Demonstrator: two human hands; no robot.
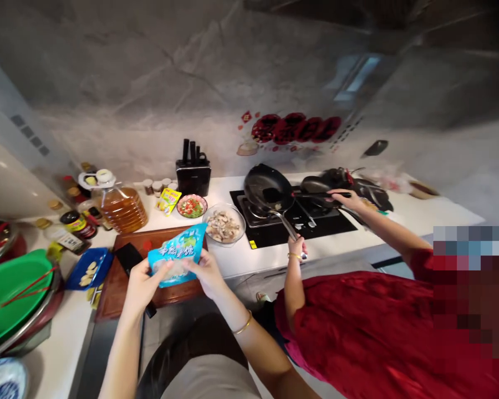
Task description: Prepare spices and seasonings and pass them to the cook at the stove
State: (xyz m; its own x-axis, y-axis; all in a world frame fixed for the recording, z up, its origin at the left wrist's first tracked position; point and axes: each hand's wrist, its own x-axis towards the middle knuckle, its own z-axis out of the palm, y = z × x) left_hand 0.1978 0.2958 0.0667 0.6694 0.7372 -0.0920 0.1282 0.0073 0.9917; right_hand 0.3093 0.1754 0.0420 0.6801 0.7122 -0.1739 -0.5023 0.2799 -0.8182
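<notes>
Both my hands hold a light blue plastic packet (178,252) above the front edge of a wooden cutting board (127,277). My left hand (142,284) grips its lower left corner, and my right hand (205,271) pinches its right side. A black cleaver (130,259) lies on the board just left of the packet. Beyond the packet stands a glass bowl of sliced pieces (223,224), with a small bowl of chopped red and green bits (191,206) behind it.
A person in red on my right holds a ladle (289,227) and a black pan's handle (322,195) over the stove (293,219). An oil jug (122,208), jars, a knife block (193,173), a blue dish (89,269) and a green basin (12,293) line the counter.
</notes>
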